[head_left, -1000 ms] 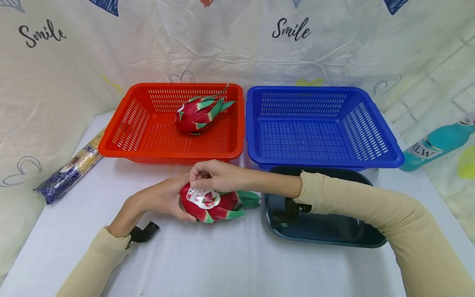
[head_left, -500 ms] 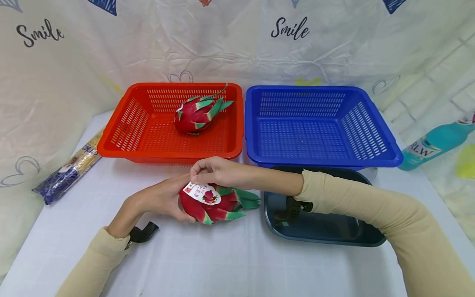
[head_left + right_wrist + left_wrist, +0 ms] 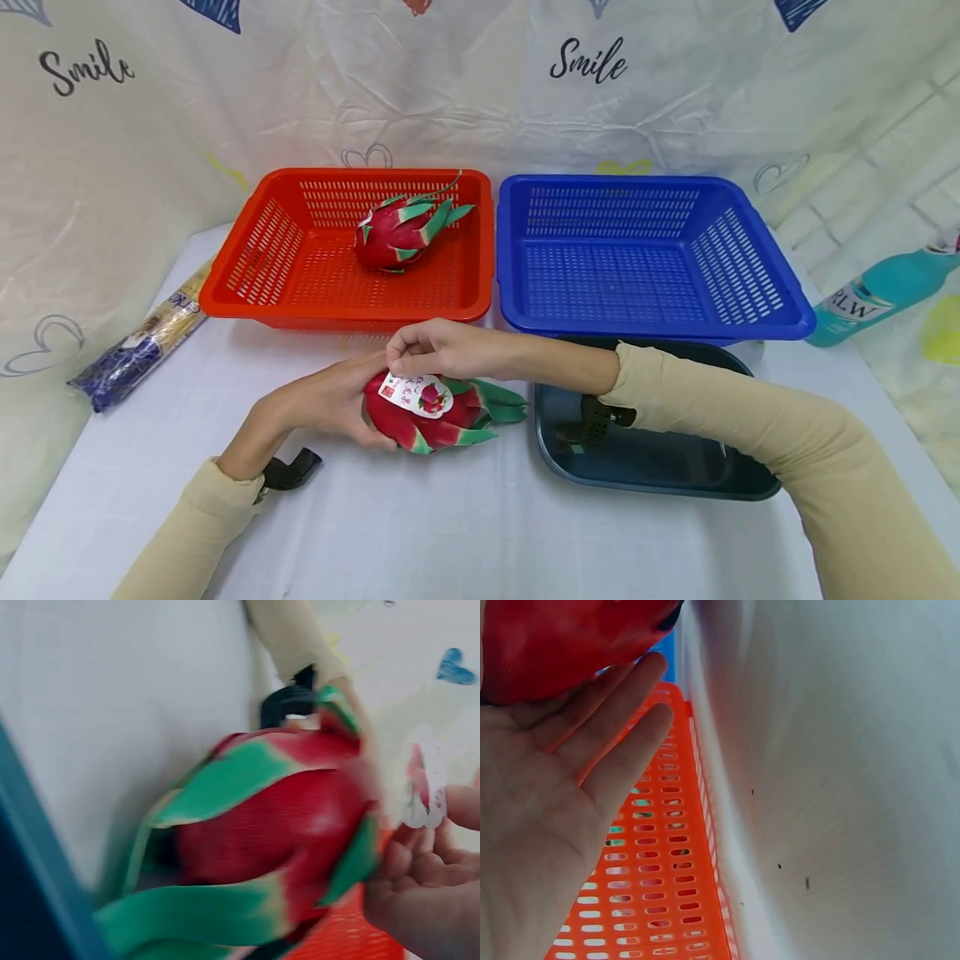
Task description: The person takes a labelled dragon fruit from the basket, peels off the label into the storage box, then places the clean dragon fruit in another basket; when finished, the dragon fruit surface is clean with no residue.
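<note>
Dragon fruit point(image 3: 453, 429) sits over the tabletop point(image 3: 420, 525), near side of the red basket point(image 3: 345, 313), its long axis running left to right. Its blunt end faces left, green leaf tips pointing right toward the dark tub point(image 3: 663, 475). The left hand point(image 3: 330, 402) has its fingers clamped around the blunt end. The right hand point(image 3: 438, 350) is nearer the sticker point(image 3: 422, 397): fingers together, pinching its far-left edge. The sticker slants near and right from them; the right wrist view suggests it stands apart from the skin.
</note>
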Motion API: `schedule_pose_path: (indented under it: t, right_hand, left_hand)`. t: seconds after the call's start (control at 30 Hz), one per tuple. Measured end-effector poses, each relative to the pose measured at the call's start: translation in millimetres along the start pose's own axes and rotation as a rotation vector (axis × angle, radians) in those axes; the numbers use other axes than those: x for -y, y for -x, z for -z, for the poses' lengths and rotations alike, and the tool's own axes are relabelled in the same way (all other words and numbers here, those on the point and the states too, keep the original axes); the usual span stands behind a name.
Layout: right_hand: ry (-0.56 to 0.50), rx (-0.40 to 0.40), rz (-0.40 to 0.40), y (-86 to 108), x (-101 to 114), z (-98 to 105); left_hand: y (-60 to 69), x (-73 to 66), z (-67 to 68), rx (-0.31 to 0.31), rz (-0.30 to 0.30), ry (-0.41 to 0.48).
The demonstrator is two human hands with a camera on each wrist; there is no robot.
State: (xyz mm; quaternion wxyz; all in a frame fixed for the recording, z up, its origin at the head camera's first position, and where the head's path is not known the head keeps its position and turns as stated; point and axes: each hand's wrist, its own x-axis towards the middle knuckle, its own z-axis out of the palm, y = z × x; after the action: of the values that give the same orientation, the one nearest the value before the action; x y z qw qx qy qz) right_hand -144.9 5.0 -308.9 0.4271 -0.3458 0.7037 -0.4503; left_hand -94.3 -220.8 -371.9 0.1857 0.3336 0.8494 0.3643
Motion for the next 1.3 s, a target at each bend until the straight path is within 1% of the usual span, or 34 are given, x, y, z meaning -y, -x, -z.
schedule_pose_path:
  t: [0.1,0.23,0.33,0.43,0.6,0.7,0.8,0.9,1.1,1.2,1.3]
  right_hand:
    - [0.033,0.034,0.031,10.2,7,4]
    - [0.084,0.102,0.116,31.0,16,10]
    - [0.137,0.142,0.166,48.2,15,13]
    - [0.186,0.160,0.180,65.3,10,16]
    - [0.235,0.139,0.165,87.0,-4,22]
    - [0.237,0.109,0.127,96.4,-13,26]
    - [0.227,0.082,0.079,103.9,-21,30]
    - [0.223,0.066,0.055,109.1,-26,33]
    - [0.256,0.039,0.032,117.1,-34,38]
    - [0.267,0.047,0.029,120.3,-41,42]
    - [0.289,0.070,0.033,124.7,-49,48]
  left_hand:
    - [-0.9,-0.5,-0.5,0.005,0.003,0.008]
    - [-1.3,-0.9,-0.1,0.004,0.012,0.009]
    - [-0.7,-1.3,0.2,0.001,0.033,0.004]
    - [-0.6,-2.3,0.1,-0.002,0.053,-0.011]
    - [-0.2,-3.4,0.2,-0.013,0.051,-0.035]
    - [0.0,-3.7,0.1,-0.015,0.043,-0.046]
    - [1.0,-4.8,0.1,-0.015,0.050,-0.058]
    - [1.9,-6.0,0.7,-0.015,0.057,-0.065]
    - [1.4,-4.5,0.2,-0.013,0.047,-0.067]
    - [1.0,-3.8,0.0,-0.009,0.049,-0.056]
    - [1.2,-4.5,0.0,-0.011,0.049,-0.069]
